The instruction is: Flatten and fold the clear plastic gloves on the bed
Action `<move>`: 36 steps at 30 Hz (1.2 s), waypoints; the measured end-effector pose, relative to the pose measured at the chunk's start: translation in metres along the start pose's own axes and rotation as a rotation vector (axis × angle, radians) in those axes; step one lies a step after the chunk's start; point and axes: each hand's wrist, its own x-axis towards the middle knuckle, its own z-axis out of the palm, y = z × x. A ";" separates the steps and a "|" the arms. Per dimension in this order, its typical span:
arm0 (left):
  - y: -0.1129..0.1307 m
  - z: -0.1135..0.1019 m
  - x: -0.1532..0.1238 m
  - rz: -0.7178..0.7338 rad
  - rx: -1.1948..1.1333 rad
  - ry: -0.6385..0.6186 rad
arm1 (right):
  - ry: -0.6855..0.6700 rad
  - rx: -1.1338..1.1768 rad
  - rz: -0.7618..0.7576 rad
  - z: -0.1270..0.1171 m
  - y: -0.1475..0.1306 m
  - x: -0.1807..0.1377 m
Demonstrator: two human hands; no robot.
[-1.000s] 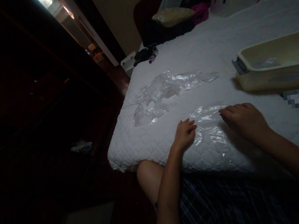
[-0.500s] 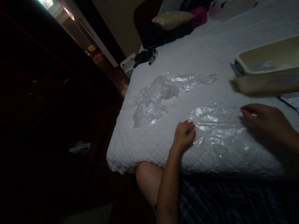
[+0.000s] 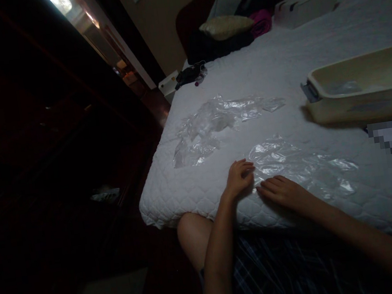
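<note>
A clear plastic bag lies spread and wrinkled on the white quilted bed, near its front edge. At its left end rests my left hand, fingers loosely spread and touching the plastic's edge. Close beside it, my right hand lies palm down over the near left part of the plastic, fingers stretched out. Neither hand grips anything I can see. Farther back, more crumpled clear plastic bags lie in a loose heap.
A beige plastic bin with a grey latch stands at the right, some clear plastic inside. Behind are a white box, a beige pillow and a rolled magenta cloth. A dark floor borders the bed's left edge.
My right hand has moved left from the bag's right side to beside my left hand. The bag's right part now lies spread farther out. My left hand has stayed in place.
</note>
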 end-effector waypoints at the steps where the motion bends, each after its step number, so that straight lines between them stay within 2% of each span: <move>1: -0.001 0.000 0.001 0.000 -0.013 0.002 | 0.001 -0.004 0.006 0.000 0.001 0.001; 4: -0.007 0.003 0.003 0.012 -0.058 0.018 | -0.011 0.063 0.059 -0.002 0.003 0.000; 6: -0.012 0.005 0.003 0.042 -0.103 0.043 | -0.013 0.170 0.149 -0.003 0.005 -0.002; 10: -0.018 0.008 0.002 0.120 -0.166 0.104 | -0.011 0.516 0.470 -0.008 0.007 -0.004; 13: -0.019 0.009 0.001 0.133 -0.112 0.091 | 0.016 0.735 0.723 -0.013 0.011 -0.001; 16: -0.018 0.009 0.001 0.109 -0.039 0.065 | 0.058 0.866 0.907 -0.015 0.016 0.004; 20: -0.012 0.008 0.001 0.062 0.047 0.044 | 0.142 0.956 1.079 -0.011 0.021 0.004; 25: 0.002 0.006 0.000 -0.011 0.110 0.048 | 0.213 1.021 1.182 -0.005 0.025 0.000; 31: 0.013 0.013 -0.001 -0.019 0.206 0.128 | 0.124 0.824 1.204 -0.009 0.031 -0.004; 36: 0.013 0.017 0.001 -0.032 0.263 0.126 | 0.045 0.713 1.161 -0.013 0.034 -0.007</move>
